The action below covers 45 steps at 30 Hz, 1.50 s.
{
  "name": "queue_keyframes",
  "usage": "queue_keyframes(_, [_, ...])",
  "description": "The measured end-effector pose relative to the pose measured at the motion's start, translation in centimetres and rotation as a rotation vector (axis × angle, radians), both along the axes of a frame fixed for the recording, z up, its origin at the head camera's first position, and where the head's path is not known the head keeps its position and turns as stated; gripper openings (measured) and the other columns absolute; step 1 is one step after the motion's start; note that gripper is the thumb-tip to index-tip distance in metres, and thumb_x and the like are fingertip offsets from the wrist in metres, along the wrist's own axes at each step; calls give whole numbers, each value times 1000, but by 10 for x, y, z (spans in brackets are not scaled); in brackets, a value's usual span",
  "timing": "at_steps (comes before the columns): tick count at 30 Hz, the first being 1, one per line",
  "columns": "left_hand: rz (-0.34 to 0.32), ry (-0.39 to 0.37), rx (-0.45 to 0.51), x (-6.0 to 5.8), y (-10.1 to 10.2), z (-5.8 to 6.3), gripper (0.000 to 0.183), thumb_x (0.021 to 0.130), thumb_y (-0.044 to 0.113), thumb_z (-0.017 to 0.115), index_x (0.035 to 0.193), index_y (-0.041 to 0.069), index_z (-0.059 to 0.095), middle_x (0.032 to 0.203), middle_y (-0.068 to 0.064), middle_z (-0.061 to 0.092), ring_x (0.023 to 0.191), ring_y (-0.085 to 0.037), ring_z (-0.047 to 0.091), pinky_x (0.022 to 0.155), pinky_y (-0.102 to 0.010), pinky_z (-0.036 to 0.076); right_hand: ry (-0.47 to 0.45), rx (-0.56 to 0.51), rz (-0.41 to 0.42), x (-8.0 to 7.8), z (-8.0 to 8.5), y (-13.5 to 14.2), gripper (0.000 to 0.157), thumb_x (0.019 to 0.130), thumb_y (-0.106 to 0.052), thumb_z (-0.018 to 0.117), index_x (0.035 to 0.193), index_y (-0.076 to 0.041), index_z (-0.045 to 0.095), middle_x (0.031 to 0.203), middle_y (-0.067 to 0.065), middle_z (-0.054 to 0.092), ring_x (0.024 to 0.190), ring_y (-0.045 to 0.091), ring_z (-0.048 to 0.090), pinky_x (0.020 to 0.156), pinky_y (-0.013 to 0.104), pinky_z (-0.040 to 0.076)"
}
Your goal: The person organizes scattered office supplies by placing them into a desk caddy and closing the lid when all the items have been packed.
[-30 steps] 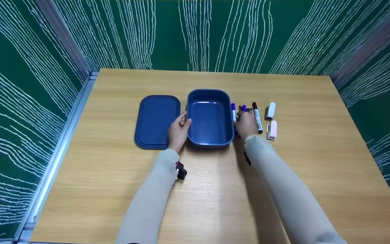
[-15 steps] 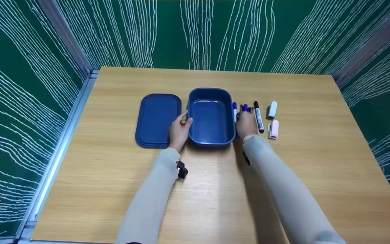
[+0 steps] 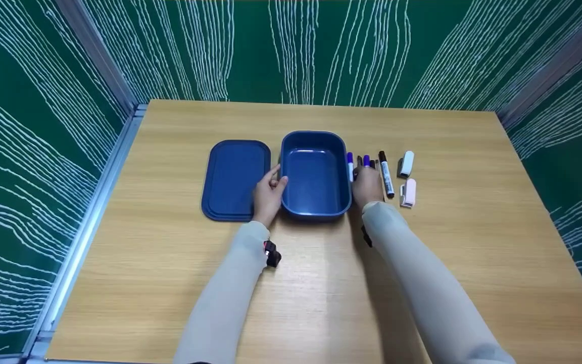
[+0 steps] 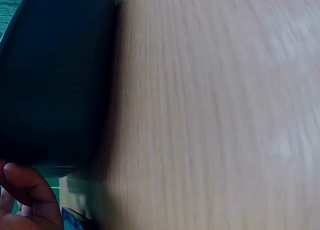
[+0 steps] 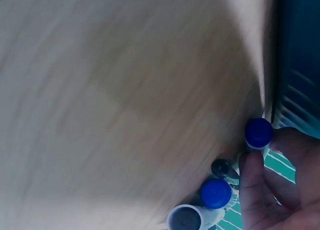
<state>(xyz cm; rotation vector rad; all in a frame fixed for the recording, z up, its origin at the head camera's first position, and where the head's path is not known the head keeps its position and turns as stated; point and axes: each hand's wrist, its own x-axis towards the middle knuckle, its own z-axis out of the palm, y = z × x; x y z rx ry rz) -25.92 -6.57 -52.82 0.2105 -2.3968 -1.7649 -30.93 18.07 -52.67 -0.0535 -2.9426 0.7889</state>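
A blue box (image 3: 316, 177) stands uncovered on the table, its blue lid (image 3: 235, 182) lying flat to its left. My left hand (image 3: 268, 197) touches the box's left side with thumb and fingers. Between the thumb and a finger of my right hand (image 3: 368, 186) is a marker with a blue-purple end (image 5: 258, 132), close along the box's right wall. Beside those fingers, in the right wrist view, lie a second blue-ended marker (image 5: 216, 193), a thin dark-ended pen (image 5: 221, 167) and a white marker with a dark end (image 5: 185, 219). My right hand hides parts of these pens.
A black-capped marker (image 3: 386, 174) lies right of my right hand. Beyond it are a white stapler-like item (image 3: 405, 164) and a pink one (image 3: 408, 193). Green walls with white lines border the wooden table (image 3: 301, 303) at the back and sides.
The view has shifted slightly since a second ago. Both hands, the box and the pens stay in nearly the same places.
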Motion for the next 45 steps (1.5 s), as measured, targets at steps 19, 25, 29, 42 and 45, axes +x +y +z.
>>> queue_keyframes(19, [8,3,12,1,0,-2,42,96,21,65,136,12,60,76,3,54,71,-11,51,69,-24,42,82,-113,-10,3,17,1,13,85,-9,68,91,2,73,78,11,65,72,26,57,66,39,44])
queue_keyframes(25, [11,-5,7,2,0,-1,42,96,21,64,137,12,59,78,2,53,73,-12,50,70,-25,42,33,-134,-47,5,22,2,12,87,-10,66,91,2,69,81,12,63,73,24,57,65,36,45])
queue_keyframes(29, [16,5,-4,2,1,-1,41,96,20,65,136,11,60,77,3,52,73,-12,50,71,-25,41,-2,-168,-70,6,26,4,13,89,-11,66,95,0,70,86,11,67,75,22,61,66,34,49])
queue_keyframes(42, [19,-18,17,1,1,-1,42,97,20,64,137,11,59,79,4,50,75,-12,49,71,-25,41,-7,-233,-87,7,32,10,12,88,-9,64,94,0,70,86,13,67,64,19,60,56,27,47])
queue_keyframes(45, [17,-30,28,1,2,-1,42,97,20,63,138,12,58,79,4,49,75,-11,47,70,-24,39,12,-225,-86,9,35,9,17,87,-10,66,99,0,71,91,14,69,70,20,61,63,29,49])
